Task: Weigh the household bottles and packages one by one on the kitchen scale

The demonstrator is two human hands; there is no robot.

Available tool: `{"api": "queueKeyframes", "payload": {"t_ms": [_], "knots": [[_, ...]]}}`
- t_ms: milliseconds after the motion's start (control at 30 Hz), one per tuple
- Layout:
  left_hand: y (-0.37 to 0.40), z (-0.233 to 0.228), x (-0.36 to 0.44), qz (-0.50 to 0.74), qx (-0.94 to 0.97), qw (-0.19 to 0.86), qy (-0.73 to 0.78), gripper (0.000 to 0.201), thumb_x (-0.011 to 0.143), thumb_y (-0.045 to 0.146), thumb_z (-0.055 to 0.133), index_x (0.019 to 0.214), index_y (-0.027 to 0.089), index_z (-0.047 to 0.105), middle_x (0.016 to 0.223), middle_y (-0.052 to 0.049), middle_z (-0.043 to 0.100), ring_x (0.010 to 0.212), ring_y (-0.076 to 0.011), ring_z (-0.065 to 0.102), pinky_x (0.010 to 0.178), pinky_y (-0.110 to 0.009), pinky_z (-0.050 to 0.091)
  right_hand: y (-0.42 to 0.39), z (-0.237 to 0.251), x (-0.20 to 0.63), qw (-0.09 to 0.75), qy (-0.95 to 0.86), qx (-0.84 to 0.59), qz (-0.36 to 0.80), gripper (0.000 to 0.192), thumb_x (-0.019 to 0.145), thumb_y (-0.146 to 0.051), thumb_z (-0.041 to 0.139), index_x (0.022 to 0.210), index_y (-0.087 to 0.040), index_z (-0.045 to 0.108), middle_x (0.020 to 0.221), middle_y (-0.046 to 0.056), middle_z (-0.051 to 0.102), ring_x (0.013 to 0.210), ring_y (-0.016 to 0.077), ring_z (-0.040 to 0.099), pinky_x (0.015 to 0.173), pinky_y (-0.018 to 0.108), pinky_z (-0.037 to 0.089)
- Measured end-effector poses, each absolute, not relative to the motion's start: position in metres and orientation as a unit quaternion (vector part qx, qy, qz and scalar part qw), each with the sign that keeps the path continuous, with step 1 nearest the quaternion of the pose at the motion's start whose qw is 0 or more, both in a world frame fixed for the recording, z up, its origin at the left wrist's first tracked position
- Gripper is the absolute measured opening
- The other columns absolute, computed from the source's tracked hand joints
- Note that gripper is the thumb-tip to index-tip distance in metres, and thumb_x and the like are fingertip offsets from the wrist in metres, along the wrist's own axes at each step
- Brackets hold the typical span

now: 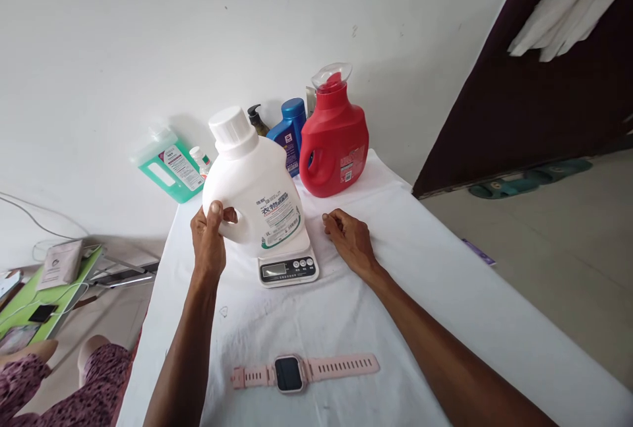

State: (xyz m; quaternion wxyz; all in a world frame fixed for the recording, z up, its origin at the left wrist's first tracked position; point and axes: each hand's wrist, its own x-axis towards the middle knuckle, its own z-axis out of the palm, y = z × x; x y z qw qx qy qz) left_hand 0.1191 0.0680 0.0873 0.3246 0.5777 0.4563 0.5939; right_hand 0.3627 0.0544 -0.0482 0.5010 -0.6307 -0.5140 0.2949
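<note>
My left hand (210, 237) is wrapped round the handle of a large white detergent jug (247, 183) with a white screw cap and a green-edged label. The jug leans a little to the left, over a white kitchen scale (289, 271); whether its base bears on the scale's platform I cannot tell. Buttons and a small grey display show on the scale's black front panel. To the right of the scale, my right hand (349, 237) rests on the white cloth with its fingers curled in, nothing visible in them.
Behind stand a red jug (334, 143), a blue bottle (291, 137), a dark pump bottle (258, 121), a small white-capped bottle (200, 159) and a green jug (171, 167). A pink-strapped smartwatch (289, 373) lies in front. Someone's patterned clothing (103, 384) shows at lower left, near a green table (64, 295).
</note>
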Motion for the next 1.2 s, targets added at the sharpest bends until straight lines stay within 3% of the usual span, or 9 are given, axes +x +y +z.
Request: {"api": "queueKeyframes", "payload": {"t_ms": [133, 267, 467, 600, 1200], "knots": [[0.062, 0.087, 0.107, 0.598, 0.599, 0.309, 0.433, 0.066, 0.085, 0.086, 0.058, 0.074, 0.021, 0.063, 0.081, -0.008, 0.061, 0.088, -0.0245, 0.064, 0.074, -0.034, 0.050, 0.054, -0.047, 0.363, 0.500, -0.514, -0.630, 0.298, 0.035, 0.096, -0.054, 0.049, 0.074, -0.026, 0.051, 0.070, 0.003, 0.067, 0.069, 0.0215, 0.065, 0.069, 0.033, 0.051], [0.067, 0.077, 0.092, 0.605, 0.572, 0.309, 0.459, 0.073, 0.086, 0.091, 0.045, 0.084, 0.021, 0.064, 0.089, -0.008, 0.065, 0.095, -0.0252, 0.067, 0.078, -0.034, 0.053, 0.054, -0.046, 0.363, 0.498, -0.519, -0.632, 0.288, 0.035, 0.096, -0.053, 0.049, 0.074, -0.026, 0.052, 0.070, 0.003, 0.069, 0.070, 0.0217, 0.066, 0.069, 0.032, 0.050], [0.082, 0.003, 0.056, 0.610, 0.481, 0.300, 0.554, 0.064, 0.089, 0.082, 0.056, 0.075, 0.019, 0.061, 0.067, -0.001, 0.056, 0.060, -0.0142, 0.053, 0.061, -0.028, 0.046, 0.054, -0.047, 0.363, 0.493, -0.526, -0.635, 0.276, 0.034, 0.096, -0.051, 0.048, 0.073, -0.026, 0.051, 0.070, 0.003, 0.068, 0.064, 0.0200, 0.062, 0.068, 0.033, 0.047], [0.080, -0.030, 0.045, 0.575, 0.492, 0.295, 0.584, 0.060, 0.092, 0.077, 0.059, 0.077, 0.018, 0.066, 0.064, 0.000, 0.057, 0.056, -0.0132, 0.051, 0.057, -0.027, 0.044, 0.055, -0.048, 0.362, 0.495, -0.521, -0.635, 0.283, 0.034, 0.095, -0.051, 0.049, 0.073, -0.025, 0.051, 0.069, 0.003, 0.068, 0.064, 0.0194, 0.063, 0.068, 0.032, 0.049], [0.083, -0.037, 0.043, 0.571, 0.506, 0.297, 0.574, 0.058, 0.093, 0.074, 0.060, 0.077, 0.018, 0.065, 0.062, 0.001, 0.054, 0.056, -0.0120, 0.048, 0.058, -0.027, 0.042, 0.054, -0.049, 0.362, 0.497, -0.517, -0.635, 0.287, 0.029, 0.095, -0.046, 0.053, 0.074, -0.025, 0.053, 0.070, 0.003, 0.069, 0.064, 0.0187, 0.062, 0.070, 0.032, 0.053]]}}
